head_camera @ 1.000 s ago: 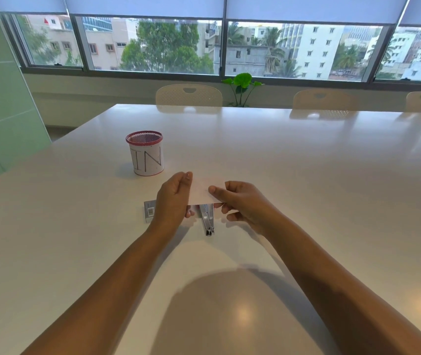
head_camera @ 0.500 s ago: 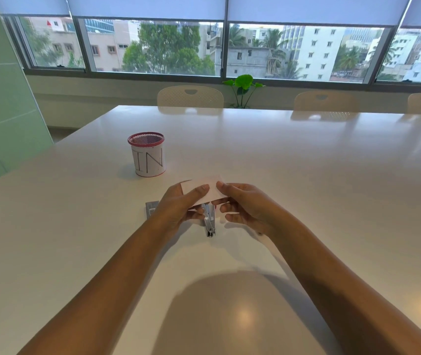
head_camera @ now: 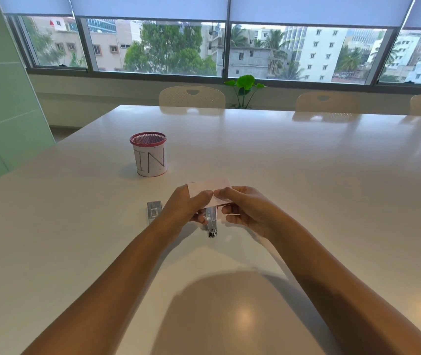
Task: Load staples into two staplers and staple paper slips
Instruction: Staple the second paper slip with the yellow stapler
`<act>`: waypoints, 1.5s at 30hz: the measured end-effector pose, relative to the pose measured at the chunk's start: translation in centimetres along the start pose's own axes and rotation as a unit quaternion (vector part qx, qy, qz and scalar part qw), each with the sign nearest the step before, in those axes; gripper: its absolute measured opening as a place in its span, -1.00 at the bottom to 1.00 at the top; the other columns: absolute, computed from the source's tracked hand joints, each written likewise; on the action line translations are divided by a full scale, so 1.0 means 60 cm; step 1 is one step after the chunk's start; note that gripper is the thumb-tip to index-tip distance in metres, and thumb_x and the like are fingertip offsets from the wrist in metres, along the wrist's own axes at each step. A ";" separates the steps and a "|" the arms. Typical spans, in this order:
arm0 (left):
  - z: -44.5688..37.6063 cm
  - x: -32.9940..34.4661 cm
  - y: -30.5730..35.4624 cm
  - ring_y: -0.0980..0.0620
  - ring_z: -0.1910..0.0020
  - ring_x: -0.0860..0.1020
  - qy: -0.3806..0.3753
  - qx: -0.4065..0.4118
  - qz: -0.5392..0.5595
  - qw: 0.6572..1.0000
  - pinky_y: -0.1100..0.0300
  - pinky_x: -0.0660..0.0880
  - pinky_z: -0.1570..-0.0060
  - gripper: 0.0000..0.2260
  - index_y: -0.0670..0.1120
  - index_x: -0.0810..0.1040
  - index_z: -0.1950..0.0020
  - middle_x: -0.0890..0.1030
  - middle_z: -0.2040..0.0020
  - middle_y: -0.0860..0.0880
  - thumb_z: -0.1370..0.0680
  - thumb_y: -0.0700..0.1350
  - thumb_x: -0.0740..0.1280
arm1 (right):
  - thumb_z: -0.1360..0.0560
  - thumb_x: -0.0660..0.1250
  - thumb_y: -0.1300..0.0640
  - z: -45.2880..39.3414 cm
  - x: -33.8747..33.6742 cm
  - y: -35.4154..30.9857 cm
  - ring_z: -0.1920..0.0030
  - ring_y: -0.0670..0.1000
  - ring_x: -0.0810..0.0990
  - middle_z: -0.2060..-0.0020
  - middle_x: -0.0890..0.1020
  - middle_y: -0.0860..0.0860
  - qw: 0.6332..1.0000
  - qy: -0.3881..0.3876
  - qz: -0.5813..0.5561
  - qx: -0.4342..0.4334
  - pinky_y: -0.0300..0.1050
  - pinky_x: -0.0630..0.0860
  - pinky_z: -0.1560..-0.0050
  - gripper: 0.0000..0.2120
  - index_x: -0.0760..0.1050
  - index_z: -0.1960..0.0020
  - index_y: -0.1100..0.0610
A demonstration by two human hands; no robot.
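A paper slip (head_camera: pixel 208 189) is pinched between the left hand (head_camera: pixel 186 208) and right hand (head_camera: pixel 249 210) above a stapler (head_camera: pixel 211 222) lying on the table (head_camera: pixel 306 188). A staple box (head_camera: pixel 154 212) is seen beside the left wrist, a cup (head_camera: pixel 149 154) farther back.

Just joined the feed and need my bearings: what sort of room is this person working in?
Most likely an office meeting room. A long glossy white table is lined on its far side with perforated cream plastic chairs, and a wide band of windows with roller blinds looks out on city buildings from an upper floor.
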State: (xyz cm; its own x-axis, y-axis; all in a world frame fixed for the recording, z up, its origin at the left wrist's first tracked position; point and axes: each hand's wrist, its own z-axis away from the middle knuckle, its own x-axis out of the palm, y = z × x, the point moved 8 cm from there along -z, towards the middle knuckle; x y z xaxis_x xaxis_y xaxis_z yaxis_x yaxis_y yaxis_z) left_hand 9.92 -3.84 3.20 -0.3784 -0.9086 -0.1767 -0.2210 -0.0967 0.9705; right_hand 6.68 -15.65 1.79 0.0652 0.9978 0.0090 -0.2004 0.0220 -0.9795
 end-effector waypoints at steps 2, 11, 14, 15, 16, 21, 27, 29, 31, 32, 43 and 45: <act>0.000 0.003 0.001 0.06 0.39 0.45 -0.004 0.000 -0.002 1.000 0.35 0.50 0.39 -0.87 -0.04 0.48 0.18 0.44 0.37 -0.07 -0.56 -0.12 0.21 | -0.44 0.38 0.10 -0.001 0.000 0.001 0.39 -0.11 0.49 0.32 0.56 0.01 1.000 0.004 -0.015 0.002 -0.30 0.50 0.35 -0.84 0.55 0.05 0.17; 0.003 0.005 -0.003 0.08 0.43 0.45 -0.013 -0.022 0.035 0.999 0.32 0.50 0.41 -0.88 -0.07 0.49 0.20 0.44 0.37 -0.10 -0.53 -0.09 0.26 | -0.46 0.33 0.13 -0.001 0.003 0.002 0.42 -0.13 0.50 0.29 0.56 0.02 1.000 -0.013 -0.022 0.004 -0.32 0.50 0.38 -0.87 0.53 0.04 0.17; 0.005 0.007 -0.002 0.11 0.45 0.47 -0.014 -0.020 0.033 0.999 0.30 0.52 0.39 -0.88 -0.06 0.53 0.13 0.45 0.36 -0.10 -0.55 -0.06 0.25 | -0.46 0.34 0.12 0.001 0.006 -0.002 0.39 -0.11 0.49 0.26 0.53 0.01 0.999 -0.025 -0.023 -0.007 -0.30 0.48 0.40 -0.87 0.52 0.04 0.17; 0.005 0.007 -0.002 0.08 0.41 0.48 -0.013 -0.020 0.034 0.999 0.29 0.53 0.38 -0.87 -0.06 0.54 0.09 0.48 0.31 -0.12 -0.54 -0.04 0.26 | -0.46 0.35 0.12 0.001 0.006 -0.002 0.38 -0.10 0.49 0.25 0.53 0.01 0.999 -0.025 -0.024 -0.007 -0.30 0.48 0.40 -0.86 0.51 0.04 0.17; 0.003 0.006 -0.003 0.04 0.36 0.49 -0.011 -0.017 0.032 0.999 0.27 0.53 0.36 -0.86 -0.08 0.55 0.03 0.51 0.24 -0.16 -0.54 -0.03 0.26 | -0.45 0.35 0.11 0.001 0.005 -0.002 0.38 -0.09 0.50 0.23 0.54 0.01 0.999 -0.023 -0.026 -0.007 -0.29 0.48 0.39 -0.85 0.52 0.03 0.17; -0.001 0.001 -0.004 -0.02 0.24 0.52 0.000 -0.014 0.032 0.999 0.27 0.54 0.34 -0.80 -0.13 0.52 -0.08 0.55 0.17 -0.13 -0.53 -0.06 0.28 | -0.46 0.30 0.15 0.003 0.006 -0.001 0.38 -0.07 0.48 0.23 0.58 0.04 0.998 -0.030 -0.049 0.007 -0.29 0.49 0.40 -0.89 0.51 0.05 0.17; 0.002 0.004 -0.001 0.06 0.39 0.46 -0.013 -0.025 0.088 0.996 0.25 0.49 0.44 -0.78 -0.13 0.52 0.02 0.51 0.18 -0.20 -0.40 -0.07 0.24 | -0.49 0.22 0.17 0.006 0.009 -0.003 0.41 -0.08 0.48 0.27 0.58 0.03 0.997 -0.031 -0.067 0.014 -0.29 0.46 0.40 -0.91 0.49 0.06 0.15; 0.002 0.002 -0.001 0.02 0.34 0.46 -0.004 -0.025 0.090 0.996 0.26 0.50 0.45 -0.88 -0.10 0.50 0.06 0.51 0.14 -0.22 -0.47 -0.11 0.23 | -0.50 0.22 0.17 0.005 0.010 -0.001 0.39 -0.07 0.48 0.26 0.57 0.05 0.997 -0.032 -0.071 0.020 -0.29 0.47 0.41 -0.90 0.48 0.04 0.16; 0.002 0.001 0.000 0.00 0.32 0.46 -0.001 -0.021 0.088 0.996 0.27 0.50 0.45 -0.89 -0.09 0.49 0.10 0.50 0.15 -0.21 -0.54 -0.17 0.18 | -0.50 0.22 0.16 0.003 0.011 0.001 0.37 -0.06 0.48 0.22 0.57 0.07 0.997 -0.035 -0.068 0.026 -0.29 0.49 0.40 -0.89 0.48 0.02 0.16; 0.003 0.000 -0.001 -0.01 0.30 0.46 0.001 -0.020 0.085 0.996 0.27 0.51 0.44 -0.86 -0.08 0.49 0.11 0.50 0.16 -0.19 -0.56 -0.18 0.15 | -0.51 0.22 0.15 0.002 0.011 0.002 0.36 -0.06 0.48 0.20 0.57 0.07 0.997 -0.035 -0.062 0.027 -0.29 0.49 0.38 -0.88 0.48 0.01 0.16; -0.002 -0.008 0.006 0.06 0.31 0.54 0.051 -0.001 -0.029 0.998 0.38 0.53 0.42 -0.86 -0.02 0.45 -0.06 0.54 0.23 0.00 -0.52 -0.05 0.29 | -0.51 0.30 0.14 0.004 0.009 -0.009 0.35 -0.10 0.51 0.14 0.55 0.07 0.999 -0.043 0.008 -0.019 -0.32 0.50 0.34 -0.68 0.46 -0.22 0.24; -0.002 -0.009 0.005 0.06 0.31 0.54 0.052 0.000 -0.030 0.998 0.36 0.54 0.41 -0.84 -0.04 0.46 -0.09 0.54 0.23 0.00 -0.53 -0.06 0.28 | -0.51 0.31 0.11 0.005 0.008 -0.008 0.34 -0.09 0.52 0.16 0.57 0.06 0.999 -0.039 0.010 -0.020 -0.31 0.50 0.33 -0.68 0.47 -0.21 0.24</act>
State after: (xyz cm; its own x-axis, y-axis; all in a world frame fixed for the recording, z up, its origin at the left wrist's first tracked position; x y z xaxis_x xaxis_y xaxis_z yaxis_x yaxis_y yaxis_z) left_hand 10.14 -3.43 3.59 -0.2687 -0.9386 -0.2163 -0.2396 -0.1524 0.9588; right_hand 6.50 -15.17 2.34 -0.0150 0.9999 0.0037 -0.1609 0.0013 -0.9870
